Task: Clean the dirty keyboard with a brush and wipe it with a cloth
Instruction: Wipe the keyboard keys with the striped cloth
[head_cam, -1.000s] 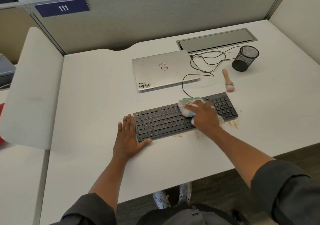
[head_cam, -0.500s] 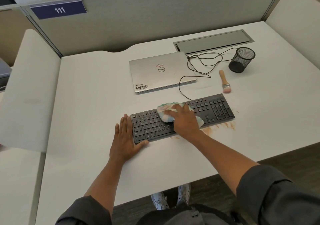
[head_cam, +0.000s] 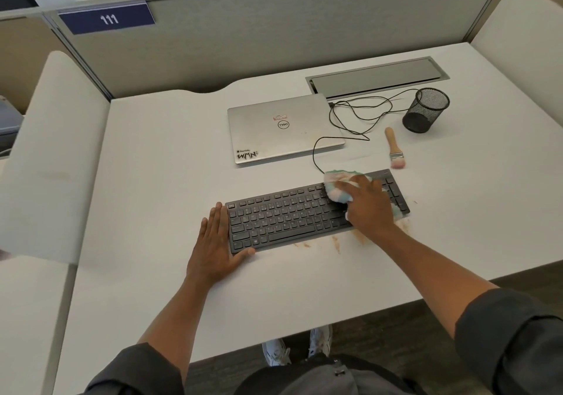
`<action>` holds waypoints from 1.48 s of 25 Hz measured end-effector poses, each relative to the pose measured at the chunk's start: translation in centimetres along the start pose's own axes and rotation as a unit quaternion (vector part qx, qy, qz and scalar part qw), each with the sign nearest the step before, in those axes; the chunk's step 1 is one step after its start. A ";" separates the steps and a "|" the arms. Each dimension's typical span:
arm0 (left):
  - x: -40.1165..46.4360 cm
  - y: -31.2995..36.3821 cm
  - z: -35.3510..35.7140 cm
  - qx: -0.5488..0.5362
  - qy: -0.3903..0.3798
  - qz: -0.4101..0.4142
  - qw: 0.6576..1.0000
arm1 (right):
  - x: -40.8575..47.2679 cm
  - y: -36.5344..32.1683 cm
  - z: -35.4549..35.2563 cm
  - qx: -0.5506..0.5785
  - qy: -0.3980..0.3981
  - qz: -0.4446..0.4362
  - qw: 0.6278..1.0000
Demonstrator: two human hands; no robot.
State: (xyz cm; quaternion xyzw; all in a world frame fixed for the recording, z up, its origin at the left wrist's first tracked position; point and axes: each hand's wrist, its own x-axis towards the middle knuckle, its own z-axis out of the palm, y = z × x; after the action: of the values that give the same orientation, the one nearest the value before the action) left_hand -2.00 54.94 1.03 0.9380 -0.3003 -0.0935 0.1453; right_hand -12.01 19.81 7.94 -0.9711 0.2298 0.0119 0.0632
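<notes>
L hand (head_cam: 214, 243) stays flat, fingers straight, bracing keyboard (head_cam: 292, 216) at its left end. R hand (head_cam: 370, 204), pressing bunched cloth (head_cam: 338, 183), has swung back from mid-keys to numpad side, so wiping's underway w/ brush (head_cam: 395, 148) lying unused beyond.

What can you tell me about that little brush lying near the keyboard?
The brush is a small paintbrush with a short, light wooden handle, a metal band and pale pinkish bristles. It lies flat on the white desk, handle pointing away from the person and bristles toward the keyboard, just beyond its far right corner. Nothing holds it. A black mesh cup stands a little beyond it, to the right.
</notes>
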 end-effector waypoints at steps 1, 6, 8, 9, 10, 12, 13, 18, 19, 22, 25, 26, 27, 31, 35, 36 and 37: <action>0.0 0.1 -0.1 -0.007 0.001 0.001 1.000 | -0.2 -1.1 0.2 0.007 0.008 -0.020 1.000; 0.7 1.5 0.1 -0.039 0.018 -0.005 0.999 | -1.0 -4.5 1.7 -0.001 -0.007 -0.096 0.995; 1.0 1.9 0.3 -0.040 0.026 -0.017 0.999 | -0.4 -3.0 1.4 -0.011 -0.017 -0.089 0.996; 1.1 2.0 0.4 -0.038 0.026 -0.021 0.999 | -0.1 -1.8 1.2 -0.016 -0.023 -0.081 0.996; 1.2 2.0 0.5 -0.036 0.025 -0.023 0.999 | 0.2 -0.3 1.1 -0.020 -0.025 -0.071 0.997; 1.3 2.1 0.5 -0.030 0.031 -0.023 0.999 | 0.8 2.8 0.8 -0.023 -0.018 -0.037 0.999; 1.5 2.2 0.3 -0.027 0.032 -0.022 0.999 | 1.1 4.1 0.5 -0.021 -0.011 -0.011 1.000; 4.3 4.6 -0.8 -0.019 0.015 0.024 0.999 | 2.0 8.8 -0.5 0.070 0.036 0.099 0.992; 5.2 5.5 -0.9 -0.011 -0.001 0.042 0.999 | 2.1 9.6 -0.5 0.097 0.054 0.113 0.987; 8.0 9.3 -1.1 0.018 -0.044 0.097 0.994 | 2.0 12.1 -1.0 0.146 0.098 0.156 0.972; 10.1 12.5 -1.2 0.055 -0.099 0.134 0.984 | 1.5 15.5 -1.4 0.133 0.105 0.188 0.967; 10.6 13.3 -1.2 0.079 -0.111 0.146 0.980 | 1.2 16.8 -1.3 0.122 0.101 0.191 0.969; 11.0 13.9 -1.2 0.103 -0.119 0.157 0.975 | 1.0 18.0 -1.1 0.108 0.094 0.195 0.970; 12.0 15.4 -1.0 0.161 -0.141 0.151 0.965 | 0.6 20.5 1.1 0.063 0.030 0.234 0.970; 12.4 16.3 -0.6 0.173 -0.166 0.141 0.961 | 0.7 21.3 2.4 0.066 0.011 0.253 0.965; 12.4 16.5 -0.4 0.175 -0.170 0.138 0.960 | 0.8 21.6 2.6 0.066 0.009 0.249 0.966; 12.4 16.8 -0.3 0.177 -0.174 0.137 0.959 | 0.9 21.8 2.7 0.064 0.008 0.246 0.967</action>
State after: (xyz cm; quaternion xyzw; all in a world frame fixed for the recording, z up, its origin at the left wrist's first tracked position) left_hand -0.95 34.63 5.71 0.8679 -0.4583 -0.1799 -0.0660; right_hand -20.99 0.47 2.69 -0.8788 0.4622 0.0048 0.1182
